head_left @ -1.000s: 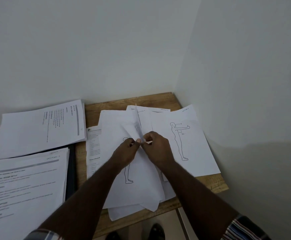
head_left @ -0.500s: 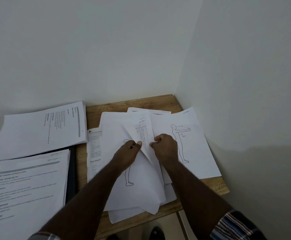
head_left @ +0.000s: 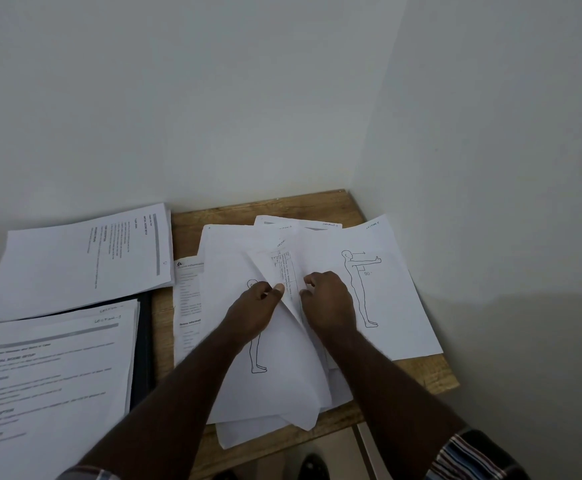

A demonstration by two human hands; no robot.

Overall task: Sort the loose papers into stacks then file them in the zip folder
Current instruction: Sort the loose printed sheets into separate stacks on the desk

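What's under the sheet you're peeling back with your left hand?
Under the lifted sheet, held by the left hand, a page with a printed table shows. Its lower part and the sheets beneath are covered.

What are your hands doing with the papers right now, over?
Left hand pinches a lifted sheet. Right hand grips the loose pile. Two sorted stacks left, covering the dark folder.
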